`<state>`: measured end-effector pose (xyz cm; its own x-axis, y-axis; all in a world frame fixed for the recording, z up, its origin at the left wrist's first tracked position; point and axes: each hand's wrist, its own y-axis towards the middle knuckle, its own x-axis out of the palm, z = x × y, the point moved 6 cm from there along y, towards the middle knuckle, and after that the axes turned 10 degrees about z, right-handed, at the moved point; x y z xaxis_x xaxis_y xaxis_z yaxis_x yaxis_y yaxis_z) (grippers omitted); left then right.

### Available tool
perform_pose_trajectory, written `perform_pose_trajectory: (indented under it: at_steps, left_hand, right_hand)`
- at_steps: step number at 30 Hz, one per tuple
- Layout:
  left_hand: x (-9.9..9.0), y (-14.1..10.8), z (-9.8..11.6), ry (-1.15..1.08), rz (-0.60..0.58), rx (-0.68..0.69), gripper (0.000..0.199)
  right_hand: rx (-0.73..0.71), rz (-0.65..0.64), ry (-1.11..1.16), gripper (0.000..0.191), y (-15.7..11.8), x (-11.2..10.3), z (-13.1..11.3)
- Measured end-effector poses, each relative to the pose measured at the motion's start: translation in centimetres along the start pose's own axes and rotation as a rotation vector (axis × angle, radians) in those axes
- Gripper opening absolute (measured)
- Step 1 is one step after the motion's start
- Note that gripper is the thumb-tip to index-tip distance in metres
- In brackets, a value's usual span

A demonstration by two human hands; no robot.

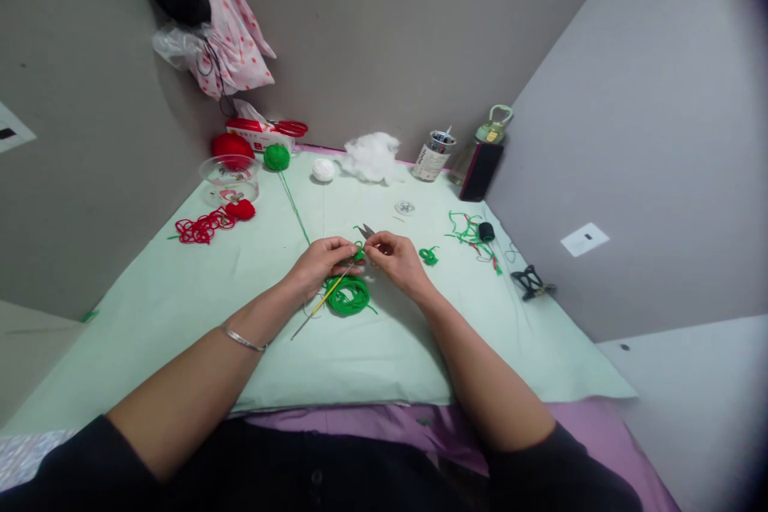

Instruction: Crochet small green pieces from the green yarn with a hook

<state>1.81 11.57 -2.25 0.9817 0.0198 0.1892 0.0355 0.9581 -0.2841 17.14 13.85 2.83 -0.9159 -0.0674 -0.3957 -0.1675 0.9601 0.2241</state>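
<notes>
My left hand [324, 264] is closed, its thumb and fingers gripping a small green crochet piece [359, 251]. My right hand [396, 260] pinches at the same piece from the other side; what lies between its fingertips is too small to make out fully. A crochet hook [327, 296] with a yellow handle slants from the fingertips down to the left, in front of my left hand. Below the hands lies a coil of green yarn [350, 298]. Scissor blades [366, 233] show behind my right hand, which hides the rest. A green strand [294, 204] runs back from my left hand.
At the back are a green yarn ball [277, 158], white ball [323, 170], stuffing [372, 158], pen tin [433, 158] and phone [482, 172]. Red yarn [201, 226] lies left by a clear tub [230, 184]. Rightward are green scraps [471, 232], a small green piece [429, 256] and a black clip [531, 283].
</notes>
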Motion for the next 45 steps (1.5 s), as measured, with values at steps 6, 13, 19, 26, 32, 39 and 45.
perform_pose_trajectory:
  at_steps: [6,13,19,26,32,39,45]
  left_hand:
    - [-0.1,0.1,0.0,-0.042,0.014,0.005,0.032]
    - [0.0,-0.3,0.5,-0.117,0.023,0.024,0.015]
    - [0.4,-0.7,1.2,-0.174,0.037,0.04,0.036]
    - [0.2,-0.8,1.3,-0.174,0.056,0.054,0.037]
    - [0.2,-0.8,1.3,-0.173,0.058,0.045,0.04]
    - [0.1,-0.7,1.3,-0.183,0.066,0.043,0.034]
    - [0.2,-0.7,1.2,-0.188,0.05,0.03,0.03]
  right_hand:
    - [-0.023,0.035,-0.006,0.021,0.0,-0.4,-0.4]
    - [-0.123,0.035,-0.049,0.016,-0.3,0.0,-0.8]
    - [-0.153,0.053,-0.086,0.01,-0.5,-0.2,-1.1]
    - [-0.115,0.045,-0.061,0.018,-0.3,-0.3,-1.0]
    - [-0.119,0.028,-0.039,0.017,-0.4,-0.1,-0.8]
    - [-0.06,0.041,-0.033,0.014,-0.2,-0.1,-0.4]
    - [-0.019,-0.003,-0.008,0.017,-0.3,0.1,-0.4]
